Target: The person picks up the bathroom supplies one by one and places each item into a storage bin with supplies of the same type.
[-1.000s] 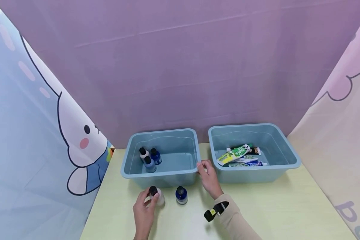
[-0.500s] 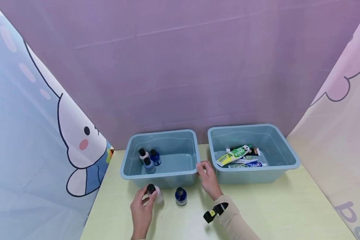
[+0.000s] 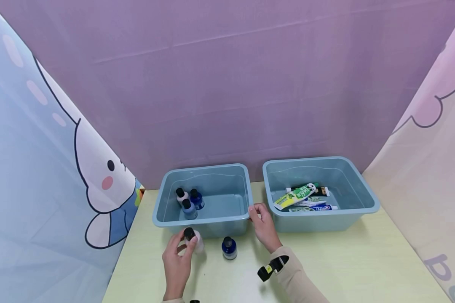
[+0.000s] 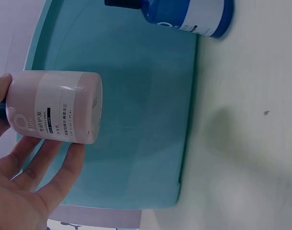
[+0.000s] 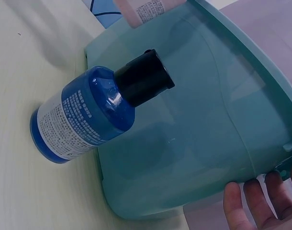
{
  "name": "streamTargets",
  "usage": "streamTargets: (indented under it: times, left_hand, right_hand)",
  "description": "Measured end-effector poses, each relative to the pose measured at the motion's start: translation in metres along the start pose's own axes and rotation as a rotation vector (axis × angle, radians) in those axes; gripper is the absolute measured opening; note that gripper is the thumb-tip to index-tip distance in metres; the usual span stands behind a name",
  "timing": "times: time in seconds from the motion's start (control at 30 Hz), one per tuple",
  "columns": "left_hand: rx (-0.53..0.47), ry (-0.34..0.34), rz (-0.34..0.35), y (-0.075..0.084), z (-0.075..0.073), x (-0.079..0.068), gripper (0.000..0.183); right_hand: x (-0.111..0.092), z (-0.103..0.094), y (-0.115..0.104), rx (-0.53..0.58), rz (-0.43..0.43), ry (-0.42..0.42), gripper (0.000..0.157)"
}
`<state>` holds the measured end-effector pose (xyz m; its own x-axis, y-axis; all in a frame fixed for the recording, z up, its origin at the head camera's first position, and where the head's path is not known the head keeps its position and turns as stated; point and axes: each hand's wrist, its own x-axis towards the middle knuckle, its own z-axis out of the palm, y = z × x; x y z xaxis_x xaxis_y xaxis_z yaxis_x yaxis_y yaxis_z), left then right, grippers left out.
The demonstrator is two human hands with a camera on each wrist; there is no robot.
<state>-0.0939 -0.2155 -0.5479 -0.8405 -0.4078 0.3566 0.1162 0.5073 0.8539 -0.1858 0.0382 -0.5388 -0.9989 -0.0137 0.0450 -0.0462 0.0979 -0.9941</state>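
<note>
My left hand (image 3: 177, 263) pinches the black cap of a pale pink bottle (image 4: 57, 108). The bottle is raised off the table, in front of the left blue-grey bin (image 3: 212, 220); the left wrist view shows its base and white label. At that bin's front right corner, my right hand (image 3: 265, 229) holds the rim, fingers partly hidden. A dark blue bottle (image 3: 229, 249) with a black cap stands upright on the table between my hands. Inside the left bin are a pink bottle (image 3: 182, 195), a dark blue bottle (image 3: 198, 199) and a lighter blue bottle (image 3: 190, 210).
To the right stands a second bin (image 3: 322, 212) holding several toothpaste tubes (image 3: 297, 195). Both bins sit at the back of the pale table (image 3: 349, 269), near a purple cloth backdrop (image 3: 227, 84). Printed cloths hang on the left and right sides.
My left hand has moved slightly left and toward the bin, lifting the pink bottle a little. The right hand stays at the bin's corner.
</note>
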Motion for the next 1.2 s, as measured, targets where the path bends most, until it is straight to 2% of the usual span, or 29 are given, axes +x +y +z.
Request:
streamTargets:
  times: [0.37,0.6,0.87,0.93,1.07,1.2]
  left_hand:
    - [0.015,-0.007,0.052,0.01,-0.005,0.006,0.032]
    - [0.008,-0.008,0.108,0.015,-0.007,0.012,0.032]
    - [0.033,-0.011,0.103,0.022,-0.009,0.015,0.034]
    - [0.032,-0.011,0.106,0.023,-0.01,0.016,0.034]
    - [0.036,-0.01,0.104,0.027,-0.012,0.018,0.035]
    - [0.04,-0.006,0.1,0.031,-0.013,0.019,0.035]
  right_hand:
    - [0.003,0.0,0.004,0.013,0.004,0.008,0.037]
    - [0.004,0.0,0.005,0.009,0.003,0.01,0.039]
    - [0.002,0.0,0.003,0.009,-0.002,0.008,0.038]
    - [0.0,-0.002,-0.005,0.012,0.015,-0.003,0.034]
    - [0.001,-0.002,-0.004,0.005,0.026,-0.013,0.031]
    - [0.003,0.0,0.005,0.003,0.01,-0.002,0.038]
